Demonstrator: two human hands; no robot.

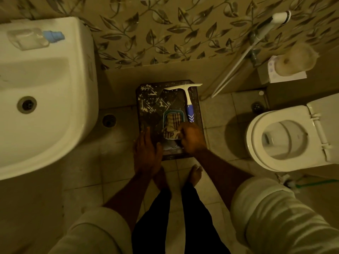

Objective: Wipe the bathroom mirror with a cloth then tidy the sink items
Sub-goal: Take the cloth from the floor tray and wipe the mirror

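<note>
A striped cloth (pixel 172 123) lies crumpled in a small teal-rimmed container (pixel 165 116) on a dark paint-spattered stool (pixel 152 101) on the floor. My right hand (pixel 191 138) reaches down onto the near end of the cloth, fingers curled at it. My left hand (pixel 146 151) hovers flat over the stool's near left corner, fingers apart, holding nothing. A white squeegee with a blue handle (pixel 189 105) lies on the stool beside the container. The white sink (pixel 55 99) is at the left, with a clear bottle with a blue cap (pixel 34 38) lying on its back ledge.
An open toilet (pixel 282 138) stands at the right, with a paper roll (pixel 291 61) on a box behind it and a spray hose (pixel 238 63) on the leaf-patterned wall. My bare feet (pixel 195 174) stand on the tiled floor just before the stool. A floor drain (pixel 109 120) sits under the sink.
</note>
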